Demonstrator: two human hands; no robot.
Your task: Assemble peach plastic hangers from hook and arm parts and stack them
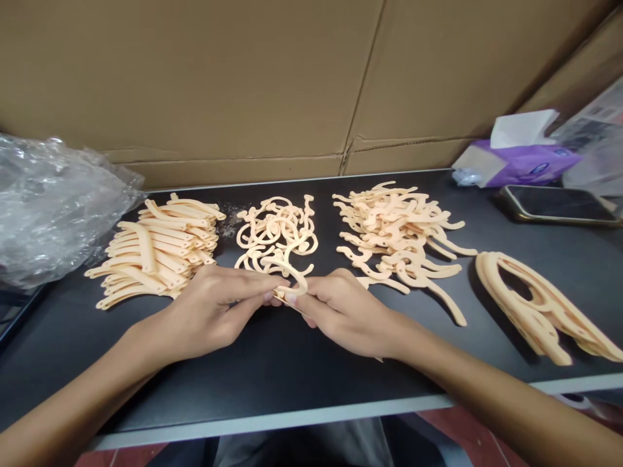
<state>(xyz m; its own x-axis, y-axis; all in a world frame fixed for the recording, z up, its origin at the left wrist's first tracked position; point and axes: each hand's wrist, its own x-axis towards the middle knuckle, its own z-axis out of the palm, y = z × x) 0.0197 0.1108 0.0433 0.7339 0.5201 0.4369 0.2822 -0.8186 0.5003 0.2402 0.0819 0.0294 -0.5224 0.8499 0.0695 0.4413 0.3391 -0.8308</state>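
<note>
Near the middle of the black table, my left hand [214, 311] and my right hand [343, 311] meet, fingers pinched around cream plastic pieces. A curved hook piece [300, 280] rises between the fingertips, with a flatter piece partly hidden under it. Just behind my hands is a pile of cream hooks [277, 227]. Left of that lies a stack of cream arm pieces [156, 246]. To the right is a heap of wavy cream pieces [399, 233].
Joined cream pieces [540, 305] lie at the right. Behind them are a phone [559, 202] and a purple tissue pack [525, 162]. Clear plastic wrap [53, 207] sits at the left. A cardboard wall [219, 84] stands behind the table [233, 395].
</note>
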